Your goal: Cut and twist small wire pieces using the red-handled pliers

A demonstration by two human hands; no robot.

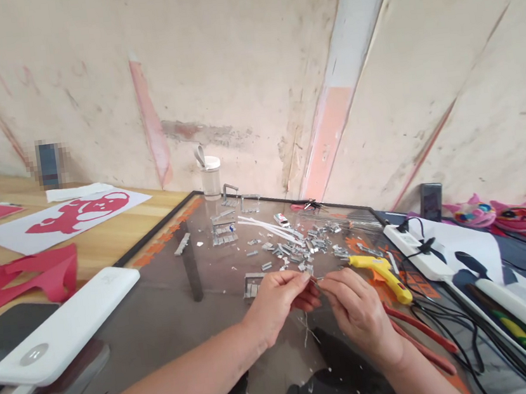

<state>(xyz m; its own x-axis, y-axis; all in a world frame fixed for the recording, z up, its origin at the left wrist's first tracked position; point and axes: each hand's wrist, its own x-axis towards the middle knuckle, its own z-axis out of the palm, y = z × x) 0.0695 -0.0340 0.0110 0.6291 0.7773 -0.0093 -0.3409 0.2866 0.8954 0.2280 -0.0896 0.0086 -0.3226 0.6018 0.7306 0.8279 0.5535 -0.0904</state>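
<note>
My left hand (pixel 287 293) and my right hand (pixel 353 304) meet above the dark glass tabletop, both closed in a pinch. Between their fingertips is something small and thin, too fine to name. A whitish thread-like strand (pixel 307 331) shows just below them. Beyond the fingers lies a heap of small grey pieces (pixel 323 237), with white sticks (pixel 271 228) beside it. A grey assembled piece (pixel 253 286) sits close behind my left hand. To the right of my right hand are a yellow glue gun (pixel 381 272) and red-handled pliers (pixel 426 337).
A white power bank (pixel 68 326) lies at left near red paper cutouts (pixel 78 216). A lidded clear jar (pixel 211 178) stands at the back. On the right are a power strip (pixel 416 251), black cables (pixel 451 327) and a bundle of thin rods (pixel 342 220).
</note>
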